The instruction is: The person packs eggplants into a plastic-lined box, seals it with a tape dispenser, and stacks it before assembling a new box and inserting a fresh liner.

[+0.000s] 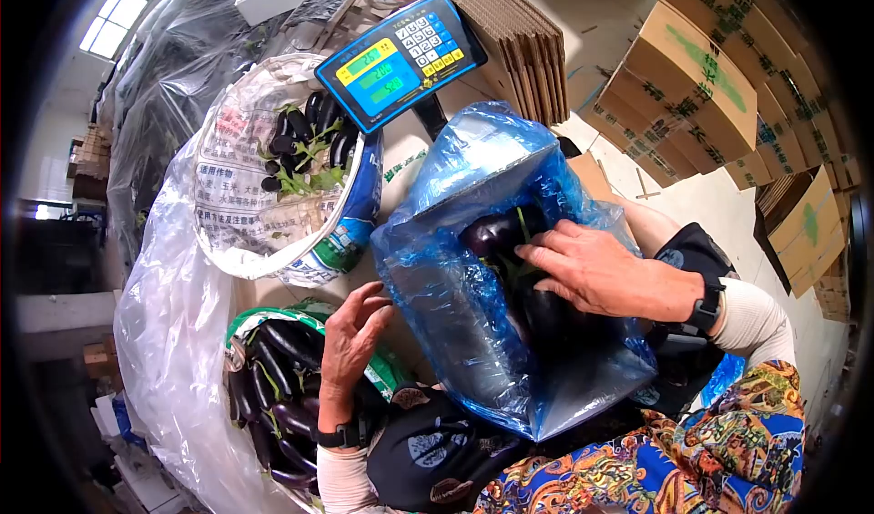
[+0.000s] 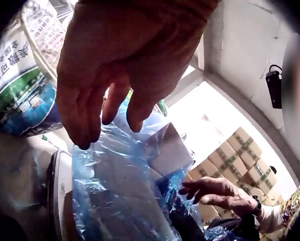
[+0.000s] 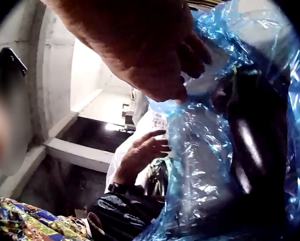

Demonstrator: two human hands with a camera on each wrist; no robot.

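Dark purple eggplants (image 1: 493,235) lie in a box lined with a blue plastic bag (image 1: 437,300) in front of the person. Over these eggplants hovers the right hand (image 1: 587,268), its fingers loosely bent and holding nothing. In the right wrist view a glossy eggplant (image 3: 255,140) lies beside that hand, inside the crinkled liner. The left hand (image 1: 353,336) is empty, with relaxed fingers, between the lined box and a green-rimmed container full of eggplants (image 1: 282,368). In the left wrist view its fingertips hang close over the blue bag's edge.
A digital scale display (image 1: 401,63) stands behind the box. To the left, a white sack-lined tub (image 1: 246,204) holds several small eggplants with leafy scraps. Flattened cardboard (image 1: 510,31) is stacked at the back, and printed cartons (image 1: 692,86) stand at the right. Clear plastic sheeting (image 1: 173,323) drapes the left side.
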